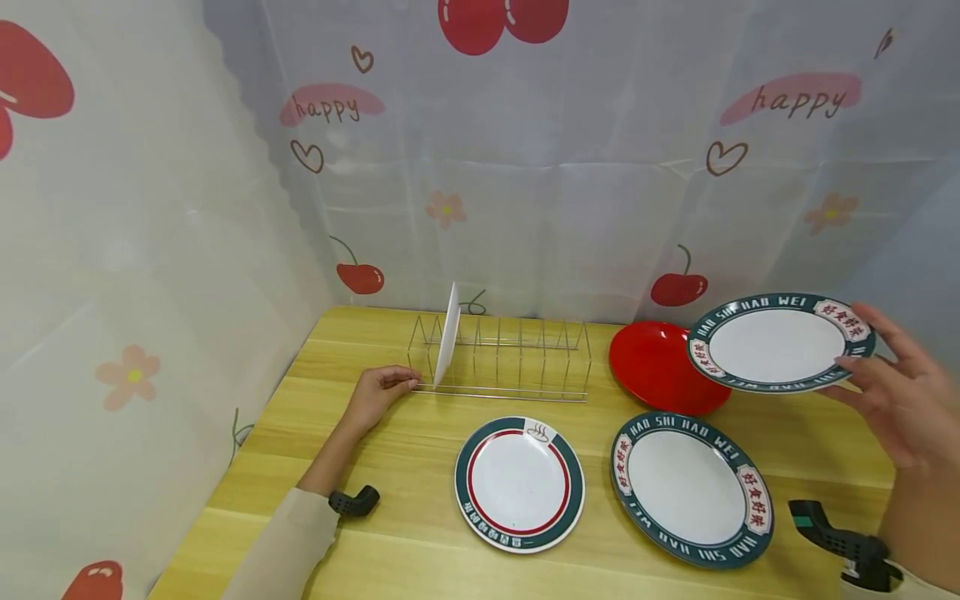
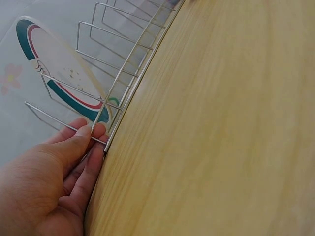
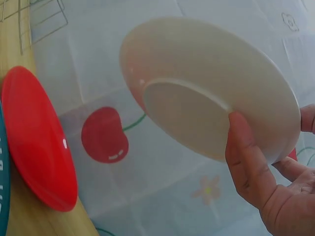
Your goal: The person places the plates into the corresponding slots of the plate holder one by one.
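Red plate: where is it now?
In the head view, the red plate lies on the table right of the wire rack, partly hidden by the green-rimmed plate in the right hand.

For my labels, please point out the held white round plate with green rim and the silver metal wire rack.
Held white round plate with green rim (image 1: pixel 777 344): head view, on its white centre.
Silver metal wire rack (image 1: pixel 497 358): head view, on an upright wire.

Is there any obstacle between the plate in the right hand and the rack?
Nothing visible seems in the way: the red plate between the held plate and rack lies low on the table. A standing plate is near the rack's left end.
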A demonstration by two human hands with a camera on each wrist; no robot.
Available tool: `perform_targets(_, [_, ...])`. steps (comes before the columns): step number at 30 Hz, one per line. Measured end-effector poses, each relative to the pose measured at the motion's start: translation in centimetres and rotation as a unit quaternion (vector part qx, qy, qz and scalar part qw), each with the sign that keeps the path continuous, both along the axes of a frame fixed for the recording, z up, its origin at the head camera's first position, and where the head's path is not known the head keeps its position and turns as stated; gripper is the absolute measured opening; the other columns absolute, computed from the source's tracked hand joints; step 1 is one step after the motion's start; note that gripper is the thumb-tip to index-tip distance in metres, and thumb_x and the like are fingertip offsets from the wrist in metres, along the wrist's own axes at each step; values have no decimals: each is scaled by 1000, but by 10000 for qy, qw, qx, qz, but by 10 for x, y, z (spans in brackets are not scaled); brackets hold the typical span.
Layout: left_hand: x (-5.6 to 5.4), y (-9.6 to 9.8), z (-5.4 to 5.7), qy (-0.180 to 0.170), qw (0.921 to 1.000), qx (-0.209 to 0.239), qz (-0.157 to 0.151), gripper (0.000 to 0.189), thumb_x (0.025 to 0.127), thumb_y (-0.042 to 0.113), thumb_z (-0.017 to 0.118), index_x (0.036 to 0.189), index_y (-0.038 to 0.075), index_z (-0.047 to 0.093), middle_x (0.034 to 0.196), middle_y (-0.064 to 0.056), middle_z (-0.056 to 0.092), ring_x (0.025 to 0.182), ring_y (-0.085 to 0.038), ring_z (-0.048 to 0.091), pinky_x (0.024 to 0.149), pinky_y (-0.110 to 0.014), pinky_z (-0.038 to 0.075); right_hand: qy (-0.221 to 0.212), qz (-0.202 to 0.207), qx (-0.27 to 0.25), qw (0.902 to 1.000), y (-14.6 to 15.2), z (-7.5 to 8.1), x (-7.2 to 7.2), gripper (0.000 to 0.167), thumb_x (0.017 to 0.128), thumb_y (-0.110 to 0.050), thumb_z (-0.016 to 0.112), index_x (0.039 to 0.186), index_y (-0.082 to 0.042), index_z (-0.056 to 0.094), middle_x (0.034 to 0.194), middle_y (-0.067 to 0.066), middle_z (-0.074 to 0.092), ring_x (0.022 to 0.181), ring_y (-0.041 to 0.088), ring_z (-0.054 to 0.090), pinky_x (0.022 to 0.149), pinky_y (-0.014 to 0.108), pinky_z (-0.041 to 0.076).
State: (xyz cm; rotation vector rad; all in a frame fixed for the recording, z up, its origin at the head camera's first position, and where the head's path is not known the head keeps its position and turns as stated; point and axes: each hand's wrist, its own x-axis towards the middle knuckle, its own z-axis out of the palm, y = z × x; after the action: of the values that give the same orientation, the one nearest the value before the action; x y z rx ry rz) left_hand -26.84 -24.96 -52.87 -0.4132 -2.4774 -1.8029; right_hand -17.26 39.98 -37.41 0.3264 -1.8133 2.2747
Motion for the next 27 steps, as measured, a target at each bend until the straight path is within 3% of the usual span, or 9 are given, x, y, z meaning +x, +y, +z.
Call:
perform_targets(7, [2,-2,-4,10,9996,229,-142,17,95,7,71,108,-3,76,106,-20,75,96,-22,74,82,-25,59,-272,101,372,9989,-21,6,0,63,105,9,41,161,-18,31,149,-1,29,97,8,60,72,21,60])
perform_targets(13, [3,-3,-6,94,9995,276,-147,16,96,6,70,108,-3,76,104,-17,76,95,-19,74,82,-25,59,-515,489,332,9969,-46,9,-4,63,104,8,44,160,-20,34,145,-1,31,98,12,62,73,26,61])
perform_targets(20, [3,-3,-5,103,9995,251,-149,15,96,8,70,108,0,77,103,-14,76,94,-17,74,83,-26,60,-447,955,179,9943,-75,11,-6,64,103,9,43,161,-19,33,145,-1,29,103,14,61,78,28,61])
perform_targets(27, [0,-1,-2,54,9998,190,-81,15,95,9,72,107,1,77,104,-15,76,95,-21,74,82,-27,60,-479,978,416,9932,-110,18,-4,66,103,6,47,161,-22,33,147,1,28,111,17,51,79,26,60])
